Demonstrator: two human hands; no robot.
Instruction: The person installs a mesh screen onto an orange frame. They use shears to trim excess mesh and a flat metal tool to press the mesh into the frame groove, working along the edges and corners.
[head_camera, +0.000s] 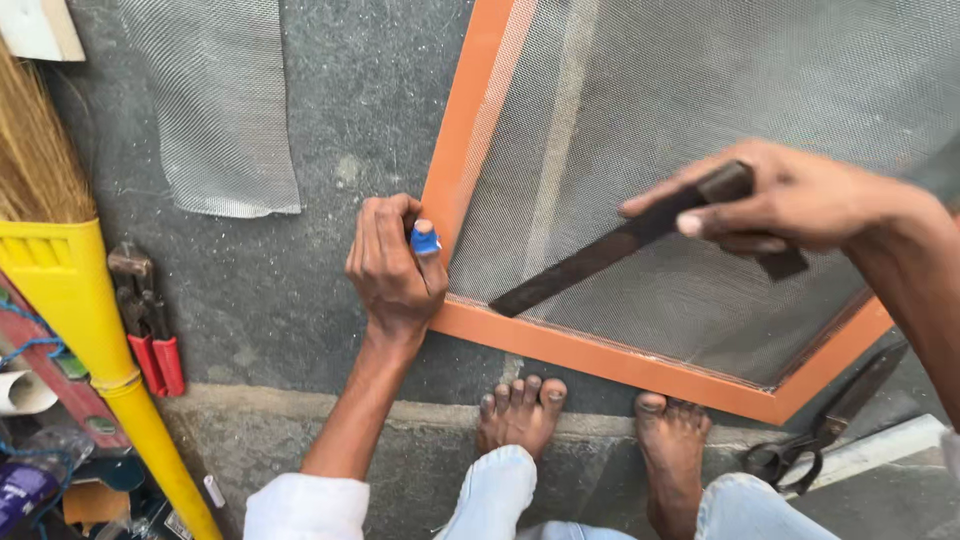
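Note:
An orange frame (600, 358) covered with grey mesh (700, 120) lies on the grey stone floor in front of my bare feet. My left hand (393, 262) is closed around a small blue-capped tool (425, 240) at the frame's near left corner. My right hand (790, 200) grips the handle of a long dark flat blade (580, 268). The blade slants down to the left over the mesh, its tip close to the frame's lower rail.
A loose piece of grey mesh (225, 110) lies at the upper left. A broom with a yellow handle (95, 330) and red-handled pliers (150, 320) rest at the left. Black scissors (830, 425) lie beside the frame's right corner. Assorted clutter (50, 470) fills the lower left.

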